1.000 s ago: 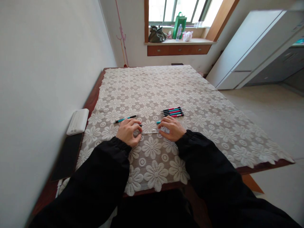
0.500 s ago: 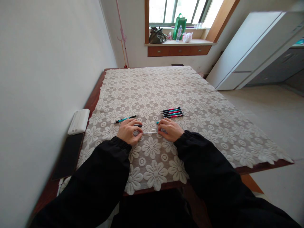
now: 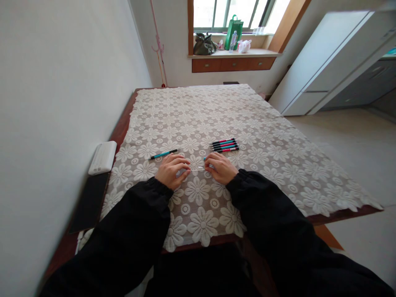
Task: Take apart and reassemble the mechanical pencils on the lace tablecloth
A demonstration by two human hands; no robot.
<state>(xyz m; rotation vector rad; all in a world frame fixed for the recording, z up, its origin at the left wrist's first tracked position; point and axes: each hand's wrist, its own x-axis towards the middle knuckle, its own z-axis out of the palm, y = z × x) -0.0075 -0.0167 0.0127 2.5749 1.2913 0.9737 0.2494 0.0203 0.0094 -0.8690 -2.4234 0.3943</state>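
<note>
Noted at far left a flat white rectangular box (image 3: pixel 102 157) lying on the bare wooden desk (image 3: pixel 121 126) edge, against the wall, off the white floral lace tablecloth (image 3: pixel 198 111). Next, a single teal-and-black pen (image 3: pixel 163 154) lying apart on the cloth, just beyond the left hand (image 3: pixel 171 170); probably set aside from the rest. Left hand curled, fingertips pinched on one end of a thin clear tube-like pen part (image 3: pixel 197 168). Part held level just above the cloth, between both hands, near the desk's front edge. Right hand (image 3: pixel 221 167) likewise curled and pinching the other end; a short teal piece (image 3: pixel 204 159) showed at its fingertips, whether gripped or only lying there could not be told. Both wrists rested on the cloth, likely for steadiness in fine work. Just beyond the right hand, a tidy row of red, teal and black pens (image 3: pixel 225 144) lay side by side, touching, kept together within easy reach.
</note>
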